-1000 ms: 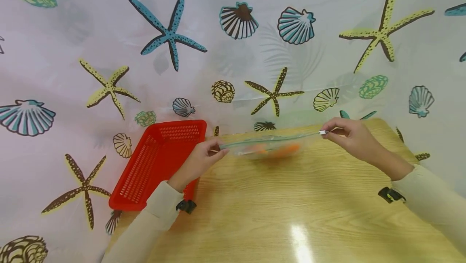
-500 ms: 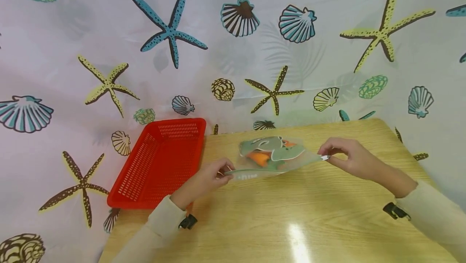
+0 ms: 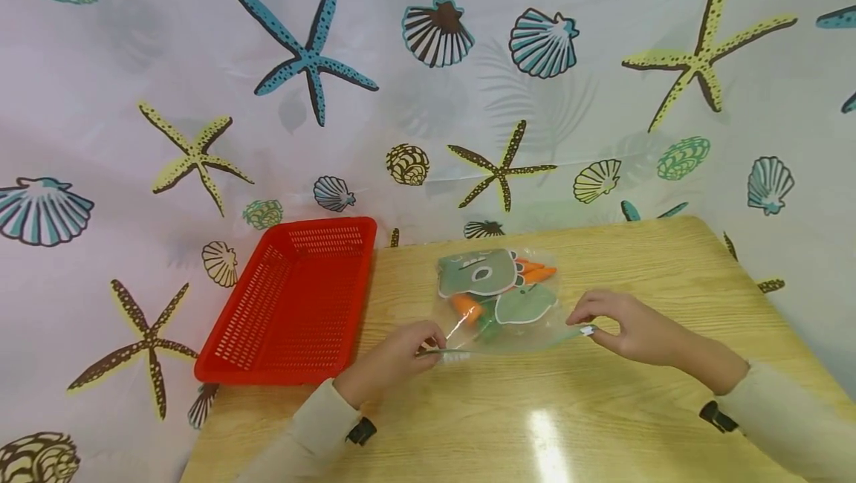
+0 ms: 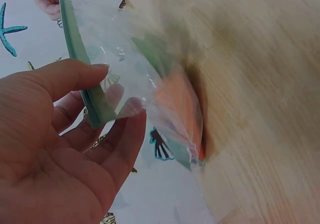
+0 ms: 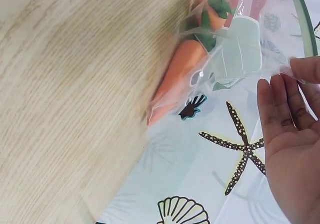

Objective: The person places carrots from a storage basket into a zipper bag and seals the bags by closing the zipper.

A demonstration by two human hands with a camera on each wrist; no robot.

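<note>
A clear zip bag (image 3: 524, 306) with green cartoon prints lies across the table, its green zip edge toward me. Orange carrots (image 5: 179, 71) with green tops show through the plastic; whether they are real or toy I cannot tell. My left hand (image 3: 400, 357) pinches the left end of the zip edge between thumb and fingers. At the opposite corner, my right hand (image 3: 631, 328) pinches the zip end, right by a small white slider (image 3: 587, 331). In the left wrist view, the green zip strip (image 4: 75, 38) stretches away from the thumb toward the other hand.
A red perforated plastic basket (image 3: 364, 260) stands left of the bag, near my left forearm. The wooden table (image 3: 481, 423) ends at the back against a cloth (image 3: 428, 111) printed with shells and starfish.
Both hands have come toward me and lower, drawing the zip edge down. The bag, first seen nearly edge-on, now lies flatter with its printed face showing. Both hands keep their grip.
</note>
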